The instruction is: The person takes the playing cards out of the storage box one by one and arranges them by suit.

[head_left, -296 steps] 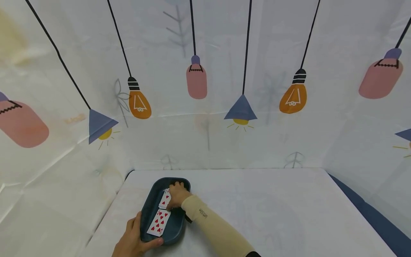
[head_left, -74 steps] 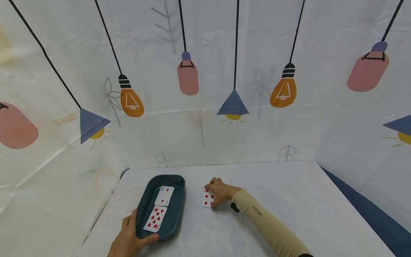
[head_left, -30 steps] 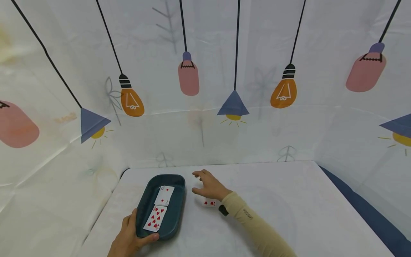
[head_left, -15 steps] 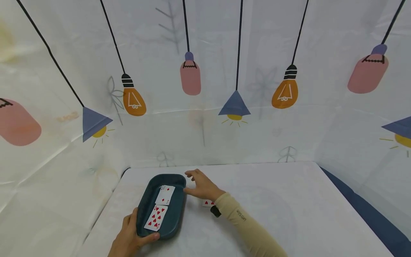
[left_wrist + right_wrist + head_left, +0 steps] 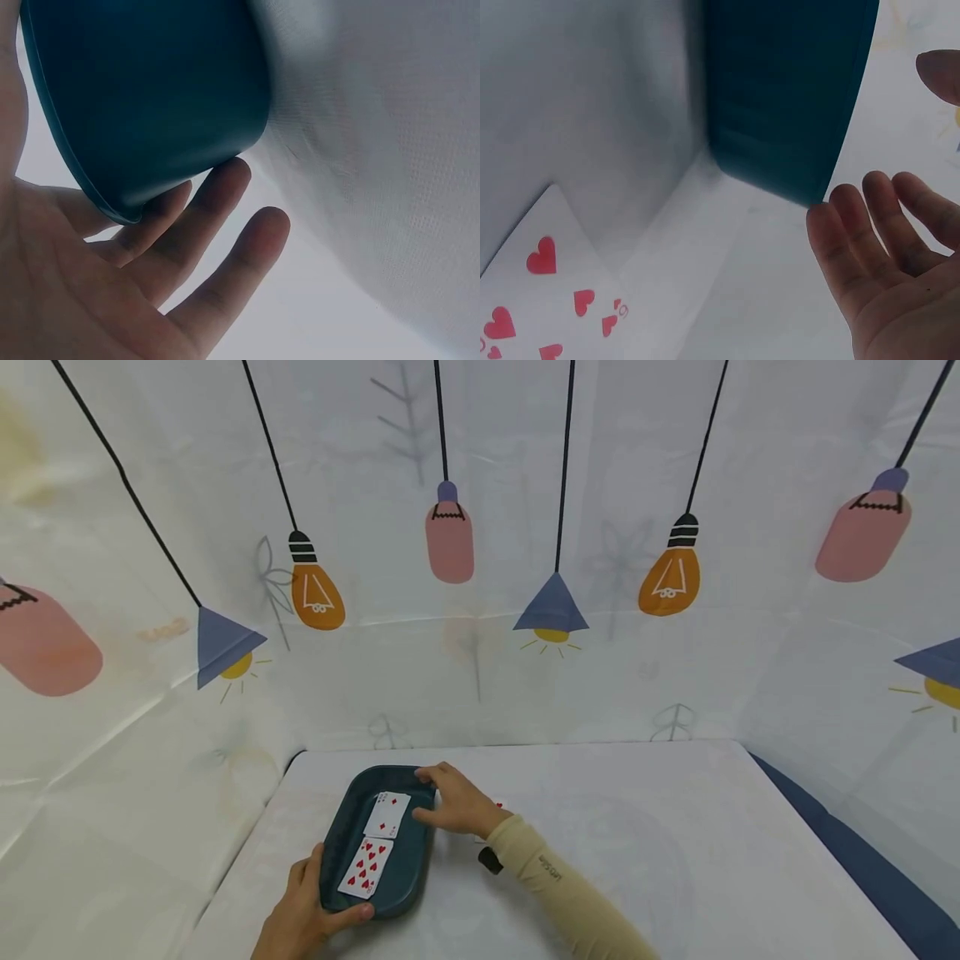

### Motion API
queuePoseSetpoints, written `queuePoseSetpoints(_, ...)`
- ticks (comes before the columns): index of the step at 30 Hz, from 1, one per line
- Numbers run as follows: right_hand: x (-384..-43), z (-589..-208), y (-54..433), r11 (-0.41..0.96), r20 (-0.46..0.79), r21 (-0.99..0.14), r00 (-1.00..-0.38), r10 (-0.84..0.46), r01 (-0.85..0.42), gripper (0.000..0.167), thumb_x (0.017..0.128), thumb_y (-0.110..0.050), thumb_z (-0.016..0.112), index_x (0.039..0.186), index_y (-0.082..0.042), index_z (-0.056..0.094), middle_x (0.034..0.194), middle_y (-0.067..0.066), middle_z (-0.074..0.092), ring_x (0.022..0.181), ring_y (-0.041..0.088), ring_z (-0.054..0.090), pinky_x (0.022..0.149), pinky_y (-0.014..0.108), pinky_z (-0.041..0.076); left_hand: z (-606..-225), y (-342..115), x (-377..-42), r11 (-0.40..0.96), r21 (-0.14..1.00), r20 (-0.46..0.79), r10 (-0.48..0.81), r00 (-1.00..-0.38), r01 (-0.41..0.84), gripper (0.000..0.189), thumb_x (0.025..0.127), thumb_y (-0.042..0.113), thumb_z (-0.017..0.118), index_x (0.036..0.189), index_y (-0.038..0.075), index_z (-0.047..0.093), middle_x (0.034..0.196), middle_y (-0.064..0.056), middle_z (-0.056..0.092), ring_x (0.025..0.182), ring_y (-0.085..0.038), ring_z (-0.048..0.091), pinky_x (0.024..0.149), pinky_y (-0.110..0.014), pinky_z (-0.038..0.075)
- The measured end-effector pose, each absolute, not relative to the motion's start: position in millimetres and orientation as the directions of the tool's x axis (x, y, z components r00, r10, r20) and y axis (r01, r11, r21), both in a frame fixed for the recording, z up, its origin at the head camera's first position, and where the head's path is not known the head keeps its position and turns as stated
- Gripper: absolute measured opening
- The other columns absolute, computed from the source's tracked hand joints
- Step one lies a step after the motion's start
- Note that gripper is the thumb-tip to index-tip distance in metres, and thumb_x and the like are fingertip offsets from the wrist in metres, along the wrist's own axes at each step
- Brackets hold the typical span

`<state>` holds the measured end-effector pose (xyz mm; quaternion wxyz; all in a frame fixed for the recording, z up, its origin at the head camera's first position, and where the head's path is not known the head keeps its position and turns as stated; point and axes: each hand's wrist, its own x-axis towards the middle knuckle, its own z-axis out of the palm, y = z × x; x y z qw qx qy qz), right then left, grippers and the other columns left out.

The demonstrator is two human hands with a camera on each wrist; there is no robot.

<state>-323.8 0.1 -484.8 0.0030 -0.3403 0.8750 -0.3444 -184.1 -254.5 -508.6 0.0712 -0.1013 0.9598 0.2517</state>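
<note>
Between gripping thumb and fingers of the left hand point(image 5: 303, 906) sits a dark-teal, round-cornered tray point(image 5: 407, 864), holding a diamonds card point(image 5: 387, 814) and a hearts card point(image 5: 366, 867); right hand point(image 5: 463, 803) at its rim, fingers parted

The tray point(image 5: 408, 868) in the left hand point(image 5: 303, 910) is plain dark teal. Nearest that grip, a heart card point(image 5: 365, 867) shows red on white; farther off, a diamond card point(image 5: 387, 815) does too. By the right hand point(image 5: 459, 803), a third card point(image 5: 544, 292) — white, red hearts. The right sleeve point(image 5: 566, 889) is beige, dark-lettered; the wall sheet point(image 5: 540, 710) beyond both hands, whitish with orange, pink and blue lamps.
</note>
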Motion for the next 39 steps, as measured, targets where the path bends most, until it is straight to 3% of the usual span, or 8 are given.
queuePoseSetpoints(18, -323.6, -482.8, -28.1, 0.539, 0.206, -0.62, -0.781, -0.589, -0.57, 0.071, 0.089, -0.039, 0.077, 0.145, -0.003, 0.052, 0.131, 0.006, 0.058, 0.118, 0.018, 0.06, 0.096, 0.023, 0.049, -513.0, -257.7, -182.4, 0.878, 0.434, -0.187, -0.133, -0.973, -0.203, 0.142, 0.065, 0.08, 0.076, 0.156, -0.006, 0.01, 0.143, -0.035, 0.028, 0.099, -0.041, 0.057, 0.088, -0.063, 0.051)
queuePoseSetpoints(31, -323.2, -480.2, -37.9, 0.56, 0.168, -0.641, -0.808, -0.564, -0.524, 0.064, 0.09, -0.034, 0.077, 0.142, -0.003, 0.056, 0.136, 0.006, 0.062, 0.121, 0.018, 0.061, 0.099, 0.026, 0.048, -513.2, -258.2, -183.4, 0.872, 0.447, -0.189, -0.125, -0.974, -0.198, 0.142, 0.066, 0.079, 0.076, 0.156, -0.007, 0.009, 0.143, -0.035, 0.029, 0.101, -0.04, 0.057, 0.088, -0.063, 0.05)
queuePoseSetpoints(39, -328.8, -485.6, -46.6, 0.629, 0.14, -0.567, -0.815, -0.563, -0.532, 0.064, 0.09, -0.039, 0.075, 0.143, -0.008, 0.056, 0.135, 0.002, 0.063, 0.122, 0.011, 0.058, 0.102, 0.025, 0.046, -512.2, -257.0, -184.5, 0.868, 0.456, -0.19, -0.12, -0.974, -0.196, 0.141, 0.066, 0.078, 0.077, 0.156, -0.007, 0.009, 0.144, -0.035, 0.029, 0.102, -0.04, 0.057, 0.09, -0.064, 0.049)
